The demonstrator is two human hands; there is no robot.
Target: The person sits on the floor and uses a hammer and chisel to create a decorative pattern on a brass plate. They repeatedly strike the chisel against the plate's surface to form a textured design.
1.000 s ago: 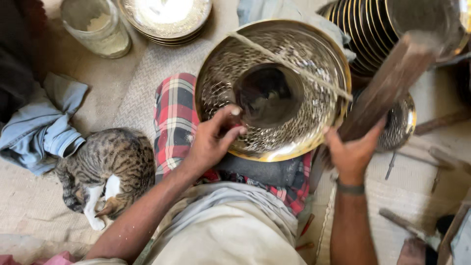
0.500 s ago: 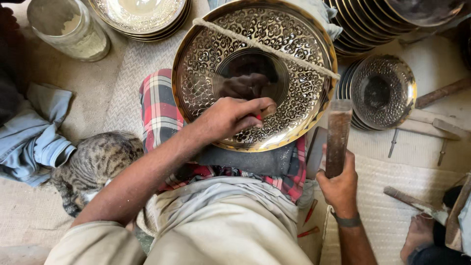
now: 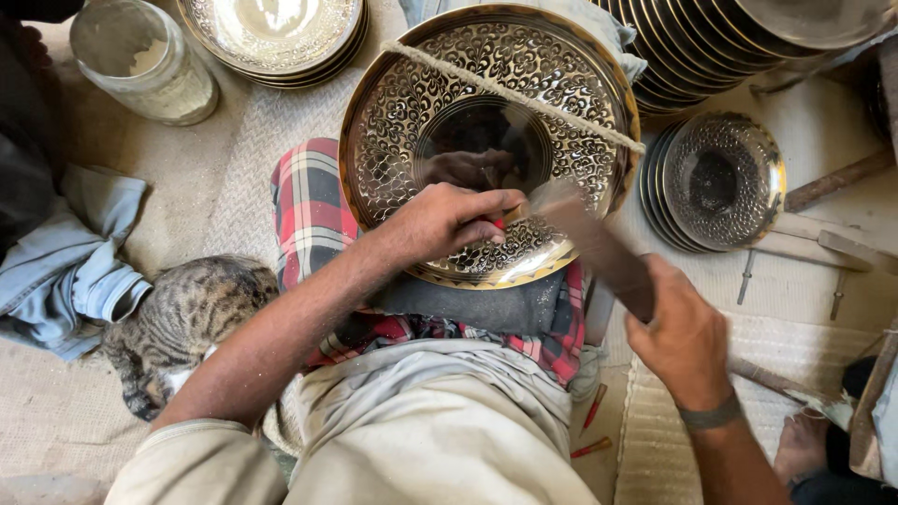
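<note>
Now the left hand (image 3: pixel 447 223) pinches a small red-tipped punch (image 3: pixel 499 224) against the engraved brass tray (image 3: pixel 412 112), propped on the lap at centre frame for support. Lower right, the right hand (image 3: pixel 687 339) is clenched round a blurred wooden mallet (image 3: pixel 599 251) (angled toward the punch).

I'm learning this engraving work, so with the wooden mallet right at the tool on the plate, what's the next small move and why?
Probably lift the wooden mallet back for another tap. The right hand has it blurred against the small tool pinched in the left hand, whose tip rests on the patterned band of the brass plate.
</note>
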